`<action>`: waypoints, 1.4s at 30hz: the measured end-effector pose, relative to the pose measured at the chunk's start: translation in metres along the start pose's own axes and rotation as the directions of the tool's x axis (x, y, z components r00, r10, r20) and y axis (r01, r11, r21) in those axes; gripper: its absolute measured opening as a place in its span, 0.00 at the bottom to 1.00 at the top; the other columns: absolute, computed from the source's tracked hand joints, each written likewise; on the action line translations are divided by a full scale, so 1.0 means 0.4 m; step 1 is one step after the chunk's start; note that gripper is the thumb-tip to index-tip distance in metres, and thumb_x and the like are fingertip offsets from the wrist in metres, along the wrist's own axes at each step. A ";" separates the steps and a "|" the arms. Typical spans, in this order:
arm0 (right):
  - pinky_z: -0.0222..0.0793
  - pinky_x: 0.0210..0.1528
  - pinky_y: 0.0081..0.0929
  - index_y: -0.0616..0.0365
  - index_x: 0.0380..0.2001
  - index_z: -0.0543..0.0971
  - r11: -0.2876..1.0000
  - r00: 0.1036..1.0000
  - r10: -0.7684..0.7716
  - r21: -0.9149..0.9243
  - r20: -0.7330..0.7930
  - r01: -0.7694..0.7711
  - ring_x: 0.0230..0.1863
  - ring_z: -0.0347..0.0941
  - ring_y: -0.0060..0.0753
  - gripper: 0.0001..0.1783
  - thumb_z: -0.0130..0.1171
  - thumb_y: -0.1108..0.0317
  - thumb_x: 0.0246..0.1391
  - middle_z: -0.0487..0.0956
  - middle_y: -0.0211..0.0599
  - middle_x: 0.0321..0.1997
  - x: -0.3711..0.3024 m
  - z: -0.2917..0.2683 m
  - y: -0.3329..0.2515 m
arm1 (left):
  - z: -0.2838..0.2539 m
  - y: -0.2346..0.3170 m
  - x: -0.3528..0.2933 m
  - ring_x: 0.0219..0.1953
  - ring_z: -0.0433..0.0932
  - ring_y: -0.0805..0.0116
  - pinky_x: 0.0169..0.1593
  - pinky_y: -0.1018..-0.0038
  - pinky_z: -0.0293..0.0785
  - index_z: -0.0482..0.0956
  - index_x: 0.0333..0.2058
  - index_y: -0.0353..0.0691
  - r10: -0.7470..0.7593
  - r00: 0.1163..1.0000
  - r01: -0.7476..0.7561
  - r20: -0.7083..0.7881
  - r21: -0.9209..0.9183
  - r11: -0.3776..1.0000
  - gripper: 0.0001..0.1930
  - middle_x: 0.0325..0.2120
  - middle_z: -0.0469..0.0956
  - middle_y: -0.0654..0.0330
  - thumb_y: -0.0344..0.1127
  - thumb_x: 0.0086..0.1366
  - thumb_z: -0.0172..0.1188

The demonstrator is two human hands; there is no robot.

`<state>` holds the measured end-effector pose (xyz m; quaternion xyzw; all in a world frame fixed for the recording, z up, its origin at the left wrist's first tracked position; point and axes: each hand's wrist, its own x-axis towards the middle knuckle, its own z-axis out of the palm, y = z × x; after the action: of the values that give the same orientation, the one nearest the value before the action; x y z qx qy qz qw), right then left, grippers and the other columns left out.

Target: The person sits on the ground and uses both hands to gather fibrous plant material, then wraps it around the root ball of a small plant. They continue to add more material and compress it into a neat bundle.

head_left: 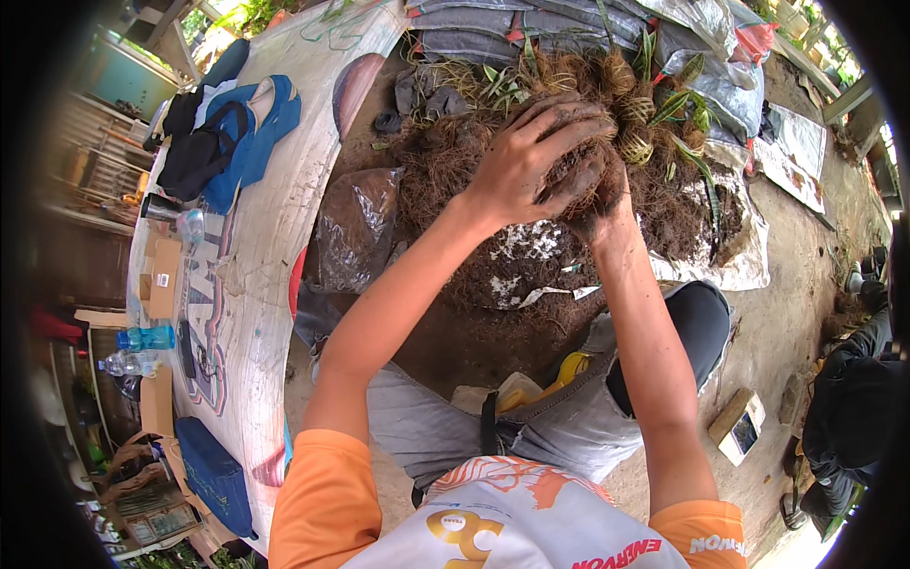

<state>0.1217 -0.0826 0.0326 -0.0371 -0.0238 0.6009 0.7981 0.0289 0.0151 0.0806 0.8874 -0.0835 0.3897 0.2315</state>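
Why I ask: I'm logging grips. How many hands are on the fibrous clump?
2: the left hand grips the fibrous clump from the upper left; the right hand is at its lower right, partly hidden.

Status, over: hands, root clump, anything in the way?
Left hand curled around root clump. Right hand against its right side, fingers mostly hidden. Clump dark, stringy. Leafy plants crowd close on the right.

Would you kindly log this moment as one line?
left hand: holding brown fibrous clump; right hand: same clump; nearby: clear plastic bag
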 end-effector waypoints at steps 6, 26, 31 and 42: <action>0.67 0.51 0.33 0.50 0.45 0.71 0.973 0.890 -0.204 -0.189 -0.409 0.136 0.45 0.68 0.31 0.18 0.44 0.53 0.57 0.72 0.33 0.45 0.006 0.027 0.047 | 0.068 -0.036 -0.069 0.46 0.73 0.54 0.54 0.62 0.67 0.77 0.40 0.39 0.061 0.980 -0.036 -0.190 0.132 0.991 0.16 0.39 0.75 0.53 0.29 0.50 0.55; 0.60 0.56 0.26 0.74 0.52 0.66 0.179 0.673 -0.720 -0.893 0.168 0.414 0.52 0.67 0.31 0.24 0.48 0.64 0.59 0.71 0.48 0.51 0.020 0.007 0.114 | 0.111 0.064 -0.083 0.62 0.51 0.66 0.64 0.68 0.45 0.54 0.61 0.38 -0.957 0.270 0.267 -0.108 -0.946 0.182 0.31 0.61 0.53 0.57 0.51 0.65 0.47; 0.57 0.59 0.29 0.70 0.52 0.67 0.078 0.762 -0.623 -0.955 0.177 0.286 0.54 0.66 0.35 0.25 0.45 0.59 0.60 0.70 0.46 0.53 0.015 0.030 0.110 | 0.108 0.031 -0.106 0.56 0.62 0.66 0.57 0.69 0.59 0.60 0.56 0.35 -0.951 0.261 0.156 -0.166 -0.965 0.211 0.27 0.54 0.62 0.53 0.46 0.64 0.51; 0.63 0.56 0.34 0.55 0.52 0.69 0.870 0.911 -0.301 -0.472 -0.282 0.142 0.52 0.67 0.37 0.23 0.48 0.55 0.57 0.71 0.36 0.51 0.021 0.012 0.053 | 0.046 0.079 -0.057 0.57 0.63 0.50 0.58 0.64 0.60 0.64 0.54 0.32 -0.719 0.678 0.673 -0.152 -0.263 0.691 0.29 0.53 0.64 0.44 0.52 0.69 0.33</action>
<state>0.1031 -0.0684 0.0355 -0.3192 -0.0229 0.4664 0.8247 0.0149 -0.0221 0.0640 0.7715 0.2548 0.3674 0.4526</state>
